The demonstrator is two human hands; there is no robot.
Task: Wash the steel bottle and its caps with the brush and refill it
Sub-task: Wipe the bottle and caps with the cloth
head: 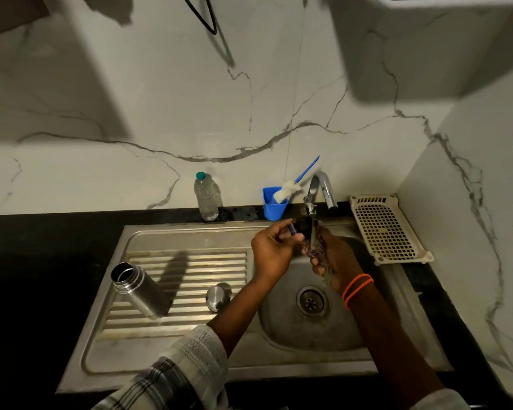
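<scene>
Left hand (pixel 274 248) pinches dark inner cap (pixel 304 226) under faucet (pixel 320 187). Right hand (pixel 332 258) curls around cap's wet strap (pixel 316 250), under faucet too. Steel bottle (pixel 139 290) upright, open, on drainboard well left of faucet; steel outer cap (pixel 218 296) nearer. Bottle brush (pixel 288 192) in blue holder (pixel 274 207) just left of faucet.

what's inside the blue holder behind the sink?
The bottle brush stands in the blue holder, white bristle end down, blue handle leaning against the wall. The holder's wall hides whatever sits lower inside.
</scene>
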